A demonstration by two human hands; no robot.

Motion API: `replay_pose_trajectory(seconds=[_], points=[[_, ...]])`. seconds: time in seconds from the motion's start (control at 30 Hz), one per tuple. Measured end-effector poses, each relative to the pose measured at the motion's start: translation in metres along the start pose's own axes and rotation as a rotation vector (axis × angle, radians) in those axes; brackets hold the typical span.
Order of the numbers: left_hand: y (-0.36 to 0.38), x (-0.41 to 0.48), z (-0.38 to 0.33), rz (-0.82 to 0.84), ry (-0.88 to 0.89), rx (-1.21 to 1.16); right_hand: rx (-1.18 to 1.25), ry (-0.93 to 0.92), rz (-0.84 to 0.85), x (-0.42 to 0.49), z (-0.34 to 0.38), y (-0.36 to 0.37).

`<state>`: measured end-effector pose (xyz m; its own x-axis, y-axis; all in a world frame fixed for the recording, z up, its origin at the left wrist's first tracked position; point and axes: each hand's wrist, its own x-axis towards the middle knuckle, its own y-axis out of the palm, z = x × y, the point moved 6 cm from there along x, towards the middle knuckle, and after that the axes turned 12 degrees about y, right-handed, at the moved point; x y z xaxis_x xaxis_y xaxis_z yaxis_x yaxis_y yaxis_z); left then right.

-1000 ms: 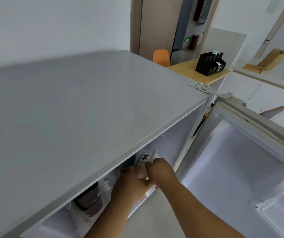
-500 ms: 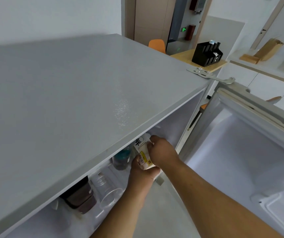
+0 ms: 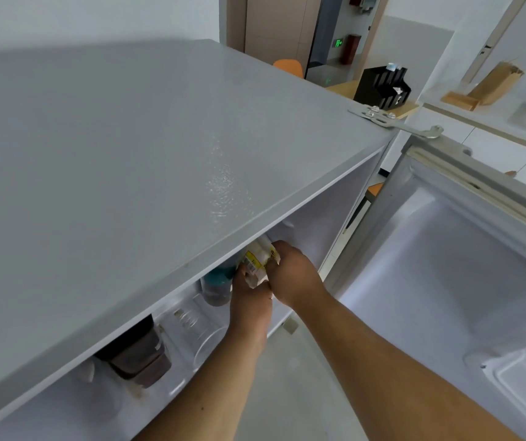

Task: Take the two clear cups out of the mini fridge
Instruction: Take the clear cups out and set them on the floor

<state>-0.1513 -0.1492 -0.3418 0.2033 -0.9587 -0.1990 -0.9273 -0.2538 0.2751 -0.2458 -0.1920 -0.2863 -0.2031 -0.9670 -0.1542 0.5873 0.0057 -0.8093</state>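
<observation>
Head view: ribbed clear cup (image 3: 191,326) in pebbled-grey mini fridge (image 3: 128,173)

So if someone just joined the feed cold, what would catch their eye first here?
Probably both hands, the left hand and right hand, closed around a white carton with a yellow label, just under the mini fridge top edge. Next, the open door swung out to the right. A clear cup lies inside, left of the hands, beside a dark container.
</observation>
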Motion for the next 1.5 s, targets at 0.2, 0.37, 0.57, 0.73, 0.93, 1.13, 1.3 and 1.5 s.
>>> replay_pose_trajectory(seconds=[0.2, 0.37, 0.57, 0.73, 0.93, 1.13, 1.3, 1.5], points=[[-0.01, -0.01, -0.008, -0.023, 0.004, 0.197, 0.113, 0.019, -0.176, -0.023, -0.007, -0.014], [-0.041, -0.042, -0.036, 0.042, 0.253, 0.673, 0.234, -0.111, -0.337, -0.073, -0.014, -0.01], [-0.079, -0.068, -0.038, 0.041, 0.302, 1.05, 0.065, 0.048, 0.131, -0.1, -0.034, 0.067], [-0.097, -0.071, -0.02, 0.061, 0.122, 1.077, 0.021, 0.079, 0.294, -0.105, -0.028, 0.1], [-0.104, -0.069, -0.029, -0.015, 0.188, 0.942, 0.027, 0.029, 0.095, -0.1, -0.007, 0.084], [-0.094, -0.045, -0.061, -0.186, 0.252, 0.57, 0.092, -0.216, -0.243, -0.075, 0.039, 0.027], [-0.084, -0.019, -0.076, -0.34, 0.234, 0.394, 0.059, -0.185, -0.182, -0.037, 0.063, 0.009], [-0.076, -0.005, -0.066, -0.334, 0.141, 0.327, -0.267, -0.131, 0.116, 0.01, 0.075, 0.034]])
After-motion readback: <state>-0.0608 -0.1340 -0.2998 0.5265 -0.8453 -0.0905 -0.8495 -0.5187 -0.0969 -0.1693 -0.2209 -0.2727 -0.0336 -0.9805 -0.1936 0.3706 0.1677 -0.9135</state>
